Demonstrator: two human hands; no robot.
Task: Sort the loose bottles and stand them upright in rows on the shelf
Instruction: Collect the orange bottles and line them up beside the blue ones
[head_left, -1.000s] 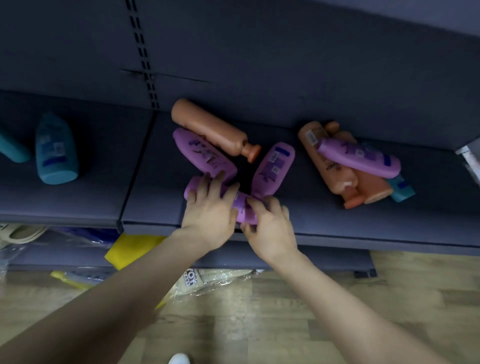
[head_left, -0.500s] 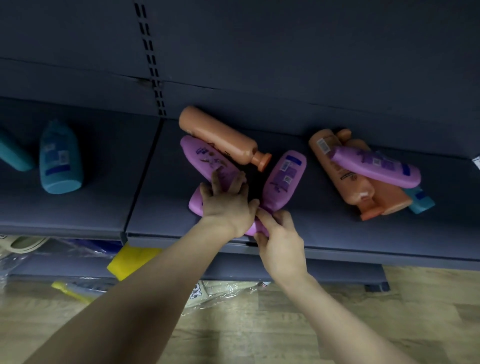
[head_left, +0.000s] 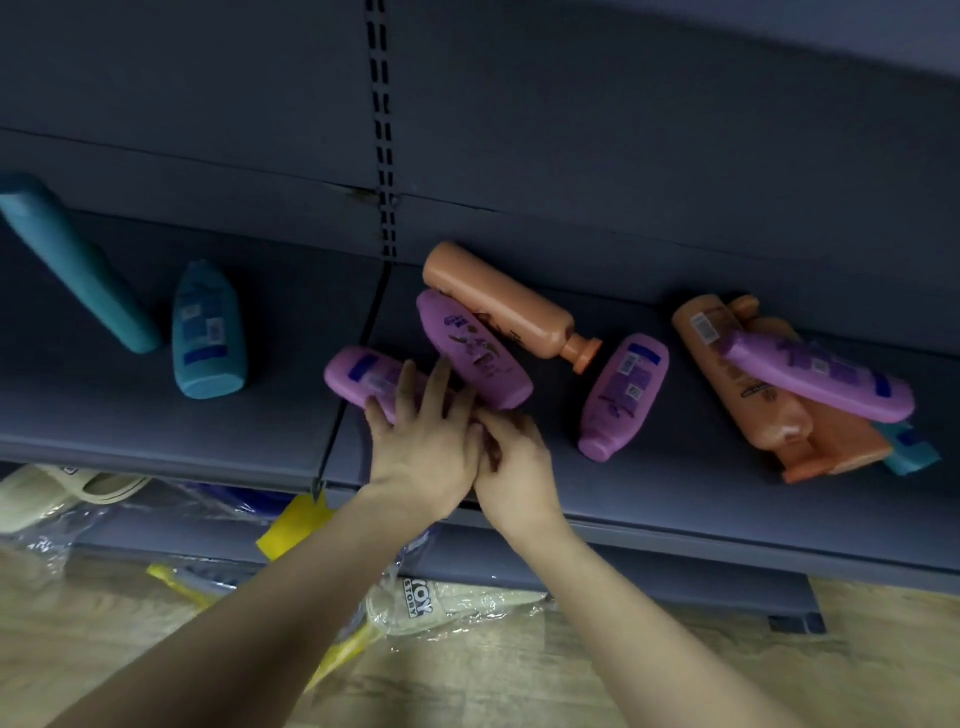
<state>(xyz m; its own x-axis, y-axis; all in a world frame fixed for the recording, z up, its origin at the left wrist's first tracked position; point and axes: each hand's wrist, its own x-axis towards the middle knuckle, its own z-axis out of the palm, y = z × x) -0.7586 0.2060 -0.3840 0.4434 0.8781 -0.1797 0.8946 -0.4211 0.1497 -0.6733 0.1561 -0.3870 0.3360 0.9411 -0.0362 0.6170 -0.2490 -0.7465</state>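
Loose bottles lie on the dark shelf (head_left: 675, 499). My left hand (head_left: 421, 441) lies over a purple bottle (head_left: 358, 376) that rests on its side across the shelf seam, fingers spread over it and thumb at its near edge. My right hand (head_left: 514, 467) curls its fingers round the bottle's hidden right end, touching my left hand. Just behind lie a second purple bottle (head_left: 472, 353) and an orange bottle (head_left: 498, 301). A third purple bottle (head_left: 623, 395) lies to the right.
At the right, a pile holds two orange bottles (head_left: 737, 384), a purple bottle (head_left: 821, 382) on top and a teal one (head_left: 911, 449). Two teal bottles (head_left: 208, 332) sit at the left. Below the shelf are slippers (head_left: 47, 493) and plastic-wrapped goods (head_left: 447, 608) on the floor.
The purple bottle under my hands has slid left across the shelf seam, out from under the second purple bottle. Both hands moved left with it. The view has shifted.
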